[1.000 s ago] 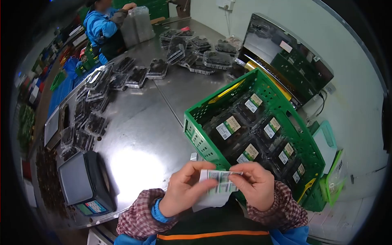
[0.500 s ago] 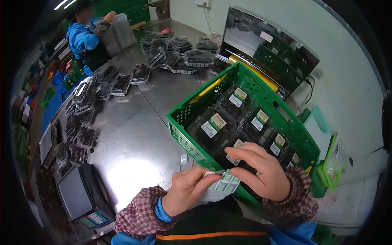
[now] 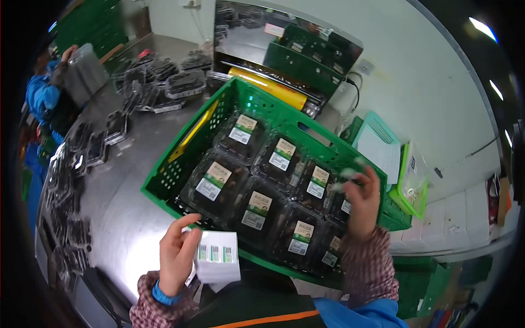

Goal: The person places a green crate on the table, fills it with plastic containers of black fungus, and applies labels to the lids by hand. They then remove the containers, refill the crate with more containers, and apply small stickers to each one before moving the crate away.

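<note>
My left hand (image 3: pixel 178 254) is closed on a stack of small label sheets (image 3: pixel 217 254), printed with green and white stickers, at the near edge of a green plastic crate (image 3: pixel 169 205). My right hand (image 3: pixel 362 202) is over the crate's right end, fingers bent and smeared by motion. A pale greenish blur shows at its fingertips; I cannot make out what it is. Inside the crate lie several clear plastic boxes (image 3: pixel 260 191) of dark contents, each with a beige, green and white label. My right hand partly hides the rightmost box (image 3: pixel 340 208).
Several unlabelled boxes (image 3: pixel 183 85) are piled on the steel table (image 3: pixel 120 186), with more along its left edge. A wrapping machine with a yellow roll (image 3: pixel 268 87) stands behind the crate. A bright green basket (image 3: pixel 407 191) sits at right. Another person (image 3: pixel 44 93) holds a clear bin (image 3: pixel 85 74).
The view has swung right and nearer the crate. My right hand has left the label sheets and moved over the crate's right end. My left hand keeps the labels, now shown face up.
</note>
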{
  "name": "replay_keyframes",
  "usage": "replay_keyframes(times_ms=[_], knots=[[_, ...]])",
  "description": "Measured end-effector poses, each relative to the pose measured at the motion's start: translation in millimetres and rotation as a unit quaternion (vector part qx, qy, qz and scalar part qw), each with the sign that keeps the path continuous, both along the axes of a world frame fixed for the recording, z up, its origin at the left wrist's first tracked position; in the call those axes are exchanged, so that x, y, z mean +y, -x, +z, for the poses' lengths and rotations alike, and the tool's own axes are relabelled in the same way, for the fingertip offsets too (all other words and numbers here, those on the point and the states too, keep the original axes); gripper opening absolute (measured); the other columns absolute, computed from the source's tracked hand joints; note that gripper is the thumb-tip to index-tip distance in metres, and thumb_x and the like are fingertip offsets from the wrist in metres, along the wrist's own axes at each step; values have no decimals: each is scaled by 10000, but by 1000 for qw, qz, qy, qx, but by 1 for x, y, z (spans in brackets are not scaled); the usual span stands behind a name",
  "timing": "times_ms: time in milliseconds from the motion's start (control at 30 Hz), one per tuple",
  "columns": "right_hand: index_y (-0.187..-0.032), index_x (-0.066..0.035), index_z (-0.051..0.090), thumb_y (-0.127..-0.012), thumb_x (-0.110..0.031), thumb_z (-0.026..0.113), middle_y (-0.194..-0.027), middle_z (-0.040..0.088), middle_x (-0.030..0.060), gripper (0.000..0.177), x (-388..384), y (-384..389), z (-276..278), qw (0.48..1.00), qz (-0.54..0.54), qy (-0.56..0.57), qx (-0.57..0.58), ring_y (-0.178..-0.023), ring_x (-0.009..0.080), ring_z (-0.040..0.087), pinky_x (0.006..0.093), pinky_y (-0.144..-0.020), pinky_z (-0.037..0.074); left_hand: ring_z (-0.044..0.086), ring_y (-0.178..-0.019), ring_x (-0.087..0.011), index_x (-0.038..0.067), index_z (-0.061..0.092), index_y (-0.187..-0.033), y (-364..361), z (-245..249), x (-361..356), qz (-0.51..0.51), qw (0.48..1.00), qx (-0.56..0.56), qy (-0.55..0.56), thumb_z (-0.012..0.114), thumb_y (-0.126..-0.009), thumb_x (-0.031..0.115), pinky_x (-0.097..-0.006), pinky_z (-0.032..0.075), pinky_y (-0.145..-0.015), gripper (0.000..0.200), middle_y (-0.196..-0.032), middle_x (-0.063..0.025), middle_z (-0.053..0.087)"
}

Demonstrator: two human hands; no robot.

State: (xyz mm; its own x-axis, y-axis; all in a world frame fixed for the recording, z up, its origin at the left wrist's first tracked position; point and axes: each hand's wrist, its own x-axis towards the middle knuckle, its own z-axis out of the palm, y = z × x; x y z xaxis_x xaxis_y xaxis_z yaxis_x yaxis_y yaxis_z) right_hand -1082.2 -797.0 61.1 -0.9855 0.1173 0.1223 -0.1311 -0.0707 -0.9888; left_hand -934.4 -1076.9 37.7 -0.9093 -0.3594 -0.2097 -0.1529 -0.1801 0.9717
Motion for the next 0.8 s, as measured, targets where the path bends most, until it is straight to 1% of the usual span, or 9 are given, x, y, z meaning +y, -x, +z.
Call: replay_keyframes(times_ms=[100,233,333,400,533,600,733,767,800], knots=[[-1289,-75,373,-759,19,629,-1101,458,127,596,113,61,-109,937,-213,-250,-117,-939,210,515,321,-750,474,543,-761,-72,-21,561,-1090,-3,3,-1,-87,995,11,54,520,-893,25,-194,422,-661,207,-856,-51,608],[-1304,-92,369,-771,-32,653,-1069,483,119,607,143,68,-184,828,-255,-488,-111,-971,214,498,356,-740,460,563,-864,-124,-14,531,-1152,-3,14,-5,-169,985,25,26,605,-832,-8,-223,449,-737,329,-925,-82,607],[-1309,-71,359,-780,-65,663,-989,539,103,611,96,67,-155,816,-214,-536,31,-916,201,521,353,-733,451,585,-928,-153,-19,518,-1164,-4,19,-5,-150,988,15,-31,668,-769,-48,-259,480,-797,424,-952,-91,611],[-1242,-27,406,-786,-118,669,-809,603,88,534,62,87,-164,975,-150,-162,-37,-779,165,559,308,-728,440,600,-942,-168,-27,514,-1154,-2,25,-3,-95,994,-13,-50,658,-781,-43,-268,494,-798,400,-980,-106,612],[-1215,-90,432,-769,-180,688,-778,593,77,522,29,102,-173,888,-146,-409,-150,-924,218,523,427,-827,417,612,-914,-174,-35,528,-1115,-13,13,-14,-105,994,-17,-8,647,-796,-30,-271,506,-778,341,-979,-115,615],[-1148,-143,503,-737,-256,709,-812,594,80,474,13,101,-160,754,-220,-614,81,-973,256,496,481,-847,396,601,-932,-173,-37,534,-1106,-18,9,-20,-104,994,-11,-27,641,-806,-15,-272,497,-794,319,-1009,-114,605],[-931,-135,659,-709,-356,710,-1101,522,132,318,-24,162,-180,940,32,-327,-94,-1047,305,480,470,-867,399,569,-976,-154,-35,530,-1126,-13,12,-16,-83,996,10,-2,622,-826,0,-271,473,-822,316,-1086,-107,570],[-900,-149,686,-699,-391,706,-1164,483,150,315,-32,174,-202,917,44,-355,-179,-1058,319,472,453,-857,406,568,-968,-149,-34,524,-1136,-9,16,-14,-63,998,25,-18,617,-827,-5,-267,471,-821,323,-1088,-107,570],[-962,-58,663,-644,-271,780,-849,634,159,399,-55,161,-179,847,-25,-517,-120,-804,260,602,378,-743,468,567,-961,-145,-32,519,-1145,-6,18,-14,-41,998,41,-33,612,-828,-11,-263,469,-821,331,-1090,-107,569]])
